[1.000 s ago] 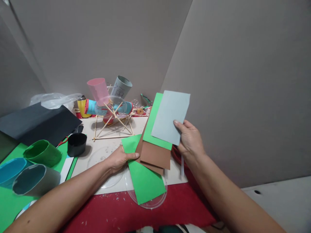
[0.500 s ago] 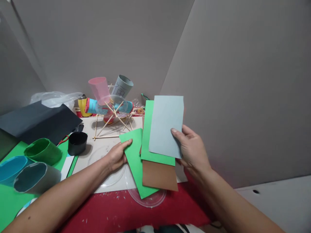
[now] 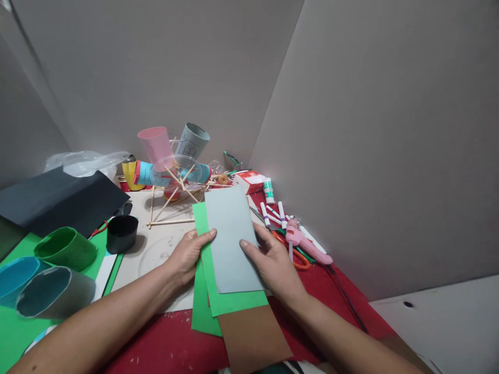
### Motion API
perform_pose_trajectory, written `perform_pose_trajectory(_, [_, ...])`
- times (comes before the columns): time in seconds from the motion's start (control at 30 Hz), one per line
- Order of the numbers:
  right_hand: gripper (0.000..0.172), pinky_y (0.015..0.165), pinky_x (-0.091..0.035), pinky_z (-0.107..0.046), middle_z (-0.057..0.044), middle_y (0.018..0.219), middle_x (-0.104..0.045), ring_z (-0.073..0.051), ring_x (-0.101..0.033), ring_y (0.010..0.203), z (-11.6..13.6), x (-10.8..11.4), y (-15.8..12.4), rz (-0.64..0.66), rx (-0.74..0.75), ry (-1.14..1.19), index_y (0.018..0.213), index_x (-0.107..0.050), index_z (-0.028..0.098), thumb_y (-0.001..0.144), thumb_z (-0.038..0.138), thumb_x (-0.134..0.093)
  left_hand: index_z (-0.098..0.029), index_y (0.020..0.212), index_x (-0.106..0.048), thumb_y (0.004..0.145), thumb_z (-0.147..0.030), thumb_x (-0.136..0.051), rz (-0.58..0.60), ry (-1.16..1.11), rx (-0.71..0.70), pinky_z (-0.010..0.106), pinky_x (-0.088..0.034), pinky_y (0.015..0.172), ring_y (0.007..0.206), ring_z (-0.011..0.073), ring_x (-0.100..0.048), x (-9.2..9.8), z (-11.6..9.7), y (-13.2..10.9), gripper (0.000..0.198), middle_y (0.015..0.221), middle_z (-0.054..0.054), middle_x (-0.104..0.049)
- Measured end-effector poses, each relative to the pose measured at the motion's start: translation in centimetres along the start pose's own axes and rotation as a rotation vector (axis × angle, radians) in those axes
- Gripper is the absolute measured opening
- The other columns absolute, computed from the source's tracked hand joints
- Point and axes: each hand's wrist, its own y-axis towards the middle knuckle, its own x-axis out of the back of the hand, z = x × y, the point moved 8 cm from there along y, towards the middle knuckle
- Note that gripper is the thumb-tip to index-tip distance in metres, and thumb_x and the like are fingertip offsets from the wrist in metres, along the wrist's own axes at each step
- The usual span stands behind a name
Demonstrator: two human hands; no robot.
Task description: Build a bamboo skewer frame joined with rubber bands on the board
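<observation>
Between my hands is a loose stack of coloured paper sheets: a pale grey-blue sheet [image 3: 230, 239] on top, green sheets [image 3: 241, 302] under it, and a brown sheet [image 3: 253, 337] sticking out at the bottom. My left hand [image 3: 191, 252] pinches the stack's left edge, thumb on top. On the right edge, my right hand [image 3: 273, 257] grips it, thumb lying on the grey-blue sheet and fingers mostly behind. Beyond the stack stands a wooden stick frame [image 3: 171, 208] bearing a pink paper cup [image 3: 156, 148], a grey paper cup [image 3: 193, 141] and blue-and-red rolls.
Paper tubes in green [image 3: 68, 249], blue [image 3: 19, 280], grey [image 3: 58, 293] and black [image 3: 122, 234] stand at left, near black sheets [image 3: 58, 200]. A pink glue gun [image 3: 306, 241], orange-handled scissors [image 3: 302, 258], several white markers [image 3: 281, 214] and a glue stick [image 3: 268, 190] lie right.
My right hand has come down and left with its sheets, laying them against the green sheet in my left hand. The glue gun, scissors and markers now show at right.
</observation>
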Motion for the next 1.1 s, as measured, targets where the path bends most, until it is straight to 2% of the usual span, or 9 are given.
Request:
perform_pose_trajectory(0.13, [0.058, 0.100, -0.045, -0.039, -0.008, 0.135, -0.056, -0.024, -0.053, 0.122, 0.5, 1.0, -1.3, -0.096, 0.034, 0.001, 0.137, -0.047, 0.025, 0.085, 0.047, -0.060, -0.009, 0.095, -0.070, 0.074, -0.022, -0.072, -0.052, -0.019, -0.087, 0.031, -0.057, 0.070, 0.069, 0.0197, -0.070, 0.4, -2.0, -0.1, 0.024, 0.088, 0.012, -0.074])
perform_pose_trajectory(0.27, [0.052, 0.109, -0.035, -0.042, -0.005, 0.141, -0.051, -0.024, -0.044, 0.131, 0.6, -0.1, -2.3, 0.002, -0.004, -0.026, 0.137, -0.048, 0.028, 0.090, 0.052, -0.050, -0.012, 0.093, -0.070, 0.070, -0.021, -0.075, -0.117, -0.053, -0.197, 0.029, -0.057, 0.070, 0.071, 0.0182, -0.069, 0.8, -3.4, -0.3, 0.025, 0.090, 0.009, -0.074])
perform_pose_trajectory(0.33, [0.052, 0.111, -0.033, -0.039, -0.002, 0.143, -0.048, -0.022, -0.040, 0.134, 0.7, -0.7, -2.6, 0.020, -0.007, -0.041, 0.136, -0.049, 0.029, 0.091, 0.054, -0.048, -0.011, 0.094, -0.070, 0.069, -0.024, -0.076, -0.114, -0.021, -0.176, 0.031, -0.057, 0.070, 0.071, 0.0194, -0.069, 0.4, -2.8, -0.6, 0.029, 0.088, 0.011, -0.074])
perform_pose_trajectory(0.47, [0.054, 0.105, -0.041, -0.036, -0.002, 0.142, -0.050, -0.024, -0.045, 0.130, 0.0, -1.7, -2.6, 0.074, -0.064, -0.003, 0.135, -0.051, 0.029, 0.089, 0.057, -0.049, -0.009, 0.095, -0.069, 0.066, -0.025, -0.079, -0.030, 0.072, -0.073, 0.032, -0.055, 0.068, 0.067, 0.0203, -0.068, -0.7, -0.9, -1.1, 0.035, 0.085, 0.013, -0.074])
perform_pose_trajectory(0.63, [0.056, 0.094, -0.049, -0.043, -0.008, 0.132, -0.057, -0.026, -0.057, 0.117, 0.0, 0.5, -1.4, 0.045, -0.022, 0.141, 0.141, -0.041, 0.029, 0.091, 0.054, -0.047, -0.010, 0.098, -0.069, 0.066, -0.023, -0.079, 0.052, 0.084, -0.041, 0.032, -0.054, 0.073, 0.072, 0.0203, -0.068, -1.0, -0.8, -1.0, 0.036, 0.093, 0.015, -0.073])
perform_pose_trajectory(0.8, [0.053, 0.099, -0.045, -0.041, -0.004, 0.135, -0.054, -0.024, -0.051, 0.124, 4.4, 3.9, 2.1, -0.083, 0.221, 0.027, 0.139, -0.041, 0.037, 0.090, 0.054, -0.050, -0.012, 0.104, -0.069, 0.067, -0.021, -0.079, 0.181, 0.118, 0.054, 0.035, -0.054, 0.075, 0.078, 0.0224, -0.068, -2.1, 0.3, -1.7, 0.040, 0.098, 0.015, -0.072])
perform_pose_trajectory(0.9, [0.050, 0.102, -0.043, -0.041, 0.000, 0.139, -0.051, -0.024, -0.046, 0.129, 7.0, 4.4, 4.6, -0.095, 0.297, -0.106, 0.135, -0.048, 0.039, 0.089, 0.059, -0.049, -0.014, 0.109, -0.068, 0.066, -0.021, -0.079, 0.268, 0.151, 0.073, 0.037, -0.054, 0.078, 0.082, 0.0243, -0.068, -3.0, 1.2, -2.3, 0.045, 0.102, 0.015, -0.071])
perform_pose_trajectory(0.97, [0.047, 0.104, -0.040, -0.044, 0.001, 0.138, -0.052, -0.024, -0.046, 0.128, 8.1, 3.6, 5.7, -0.012, 0.331, -0.190, 0.130, -0.054, 0.038, 0.089, 0.060, -0.048, -0.013, 0.109, -0.068, 0.066, -0.022, -0.079, 0.293, 0.173, 0.094, 0.038, -0.054, 0.079, 0.084, 0.0249, -0.068, -3.1, 1.7, -2.5, 0.045, 0.102, 0.015, -0.071])
perform_pose_trajectory(1.1, [0.040, 0.102, -0.042, -0.046, -0.002, 0.119, -0.067, -0.026, -0.058, 0.116, 7.2, -0.7, 4.9, 0.415, 0.257, -0.369, 0.111, -0.070, 0.032, 0.088, 0.059, -0.049, -0.013, 0.105, -0.069, 0.066, -0.021, -0.079, 0.282, 0.195, 0.142, 0.036, -0.054, 0.078, 0.080, 0.0222, -0.068, -2.5, 2.7, -2.3, 0.041, 0.096, 0.013, -0.072])
